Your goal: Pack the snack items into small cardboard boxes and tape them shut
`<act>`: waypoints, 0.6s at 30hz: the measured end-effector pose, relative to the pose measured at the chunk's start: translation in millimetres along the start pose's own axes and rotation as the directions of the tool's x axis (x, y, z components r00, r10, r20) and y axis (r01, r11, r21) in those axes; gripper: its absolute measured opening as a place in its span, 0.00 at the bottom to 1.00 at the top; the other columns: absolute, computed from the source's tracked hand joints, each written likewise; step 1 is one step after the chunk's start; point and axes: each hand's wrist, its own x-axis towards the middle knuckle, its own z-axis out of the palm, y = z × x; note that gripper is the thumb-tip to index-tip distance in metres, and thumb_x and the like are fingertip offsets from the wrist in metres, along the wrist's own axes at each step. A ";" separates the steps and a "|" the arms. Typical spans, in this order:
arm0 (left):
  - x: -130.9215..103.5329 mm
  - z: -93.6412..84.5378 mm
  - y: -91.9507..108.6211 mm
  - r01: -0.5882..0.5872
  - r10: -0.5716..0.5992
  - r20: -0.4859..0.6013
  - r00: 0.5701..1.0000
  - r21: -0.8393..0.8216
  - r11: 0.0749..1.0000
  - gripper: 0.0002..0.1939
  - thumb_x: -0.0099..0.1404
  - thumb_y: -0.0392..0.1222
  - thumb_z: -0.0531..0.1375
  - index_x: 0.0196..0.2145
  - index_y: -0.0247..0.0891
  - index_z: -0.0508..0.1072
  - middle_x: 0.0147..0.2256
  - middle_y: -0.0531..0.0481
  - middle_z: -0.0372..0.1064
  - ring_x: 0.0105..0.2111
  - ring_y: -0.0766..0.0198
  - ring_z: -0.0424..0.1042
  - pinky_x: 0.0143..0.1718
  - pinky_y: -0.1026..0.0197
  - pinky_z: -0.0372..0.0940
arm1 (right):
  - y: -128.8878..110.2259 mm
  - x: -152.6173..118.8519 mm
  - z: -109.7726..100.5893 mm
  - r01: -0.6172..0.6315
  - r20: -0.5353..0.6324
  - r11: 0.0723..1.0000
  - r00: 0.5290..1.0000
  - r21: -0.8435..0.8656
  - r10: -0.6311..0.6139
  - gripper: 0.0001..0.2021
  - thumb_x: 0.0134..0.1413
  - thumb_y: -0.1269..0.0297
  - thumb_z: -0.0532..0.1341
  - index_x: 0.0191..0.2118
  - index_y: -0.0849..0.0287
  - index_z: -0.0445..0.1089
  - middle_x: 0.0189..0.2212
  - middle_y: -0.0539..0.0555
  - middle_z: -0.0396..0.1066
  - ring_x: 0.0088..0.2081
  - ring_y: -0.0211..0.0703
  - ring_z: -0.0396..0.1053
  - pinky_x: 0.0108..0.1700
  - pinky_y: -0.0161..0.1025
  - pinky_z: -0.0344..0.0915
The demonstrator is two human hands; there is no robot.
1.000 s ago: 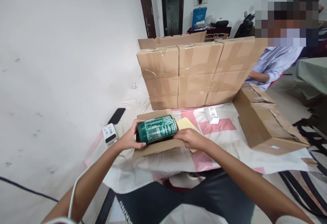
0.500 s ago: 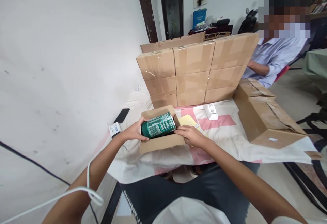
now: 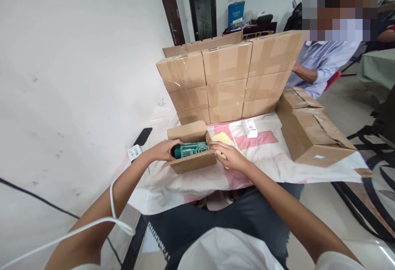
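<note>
Left hand: half curled about the left end of the canister; from my remote seat I cannot tell how firmly it grips, if at all.
Right hand: loosely bent, thumb and fingers apart, touching the box's right end; I cannot tell whether it pinches cardboard.
Canister: green printed cylinder, lying on its side inside the box, just below frame centre.
Box: small brown cardboard carton, long flaps open.
Right of box: yellow flat sheet, then a small white object.
Left of box: black rectangular phone near a white device.
Upper centre: wall of taped brown cartons.
</note>
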 end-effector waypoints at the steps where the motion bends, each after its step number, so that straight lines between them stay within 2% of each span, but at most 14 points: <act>1: 0.5 1.7 2.4 -0.004 0.004 0.006 1.000 0.039 0.999 0.37 0.55 0.50 0.68 0.61 0.43 0.66 0.56 0.45 0.72 0.50 0.49 0.74 0.50 0.55 0.66 | -1.4 1.1 -1.1 -0.005 0.007 1.000 1.000 0.000 0.005 0.15 0.67 0.70 0.54 0.55 0.56 0.70 0.61 0.60 0.69 0.61 0.46 0.68 0.61 0.45 0.67; 4: 0.8 6.1 8.2 0.003 -0.006 0.013 1.000 0.156 0.988 0.31 0.60 0.50 0.65 0.60 0.44 0.69 0.59 0.45 0.70 0.55 0.48 0.71 0.55 0.55 0.63 | -5.3 10.8 -3.2 -0.010 0.062 0.998 0.998 -0.067 0.014 0.11 0.66 0.67 0.56 0.50 0.59 0.72 0.58 0.61 0.70 0.58 0.48 0.70 0.57 0.44 0.68; 6: 1.4 9.3 11.4 0.031 -0.033 0.004 0.999 0.247 0.968 0.24 0.65 0.51 0.61 0.56 0.42 0.73 0.58 0.41 0.70 0.58 0.46 0.68 0.58 0.51 0.61 | -7.2 21.4 -4.1 -0.003 0.150 0.987 0.988 -0.162 0.028 0.10 0.65 0.65 0.58 0.47 0.60 0.73 0.54 0.61 0.72 0.55 0.50 0.71 0.54 0.43 0.68; 8: 3.5 12.9 14.3 0.067 -0.071 -0.001 0.997 0.336 0.939 0.21 0.66 0.49 0.59 0.53 0.41 0.75 0.55 0.37 0.72 0.57 0.44 0.68 0.58 0.47 0.60 | -8.4 32.9 -6.0 0.014 0.246 0.968 0.968 -0.252 0.050 0.09 0.64 0.64 0.60 0.44 0.61 0.74 0.50 0.60 0.75 0.51 0.50 0.73 0.48 0.42 0.67; 11: 10.0 16.0 18.4 0.093 -0.113 0.019 0.993 0.442 0.892 0.25 0.60 0.42 0.61 0.56 0.41 0.73 0.51 0.36 0.75 0.53 0.43 0.72 0.57 0.45 0.60 | -9.9 48.1 -12.4 0.048 0.321 0.947 0.945 -0.317 0.059 0.08 0.60 0.62 0.63 0.39 0.60 0.76 0.44 0.57 0.76 0.43 0.47 0.75 0.40 0.39 0.64; 14: 18.2 12.9 23.0 0.057 -0.111 0.076 0.991 0.509 0.859 0.34 0.53 0.38 0.63 0.60 0.44 0.71 0.52 0.37 0.76 0.53 0.43 0.74 0.57 0.46 0.60 | -13.2 59.6 -22.3 0.111 0.397 0.922 0.917 -0.371 0.049 0.10 0.58 0.57 0.64 0.38 0.60 0.77 0.42 0.56 0.77 0.39 0.47 0.75 0.35 0.39 0.62; 18: 24.2 4.3 33.5 -0.017 -0.086 0.152 0.985 0.572 0.820 0.43 0.45 0.39 0.65 0.62 0.41 0.70 0.55 0.35 0.75 0.53 0.41 0.74 0.59 0.44 0.58 | -18.9 71.3 -32.4 0.266 0.581 0.845 0.811 -0.463 0.062 0.12 0.55 0.58 0.65 0.40 0.59 0.77 0.45 0.56 0.75 0.40 0.50 0.75 0.30 0.40 0.60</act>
